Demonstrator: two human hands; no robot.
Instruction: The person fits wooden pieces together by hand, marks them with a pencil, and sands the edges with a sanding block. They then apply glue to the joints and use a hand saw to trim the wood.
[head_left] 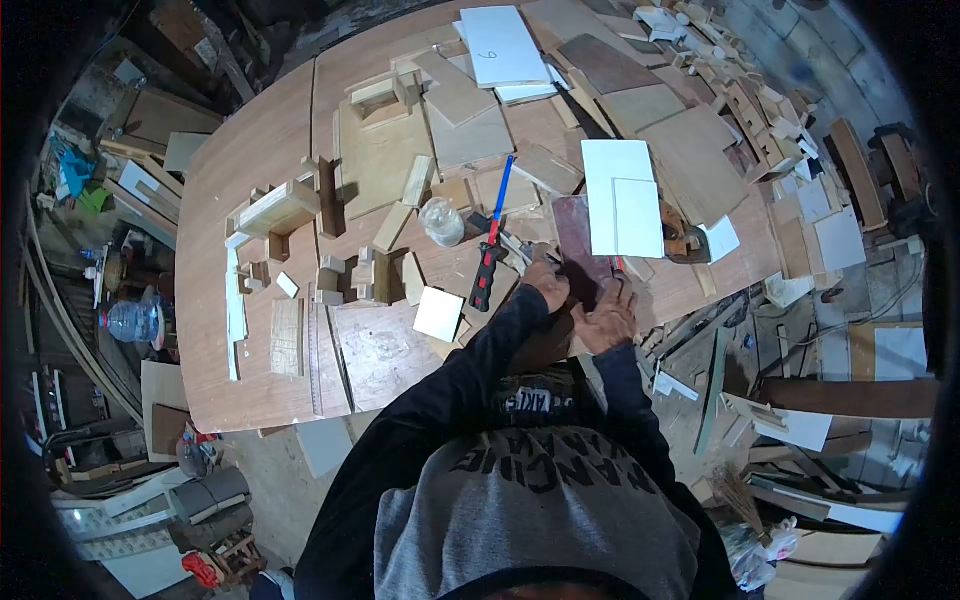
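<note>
My left hand is at the table's near edge, its fingers curled at a dark tool beside a reddish-brown board; what it grips is too small to make out. My right hand lies with fingers spread on the near end of that board. A small red item shows just beyond its fingertips. White panels lie right behind it. Left of my left hand are a black and red handle with a blue blade and a clear jar.
Wooden blocks and small box pieces stand on the left of the table. Boards and a numbered white panel lie at the back. A hand plane rests at the right. Wood scraps cover the floor and shelves around.
</note>
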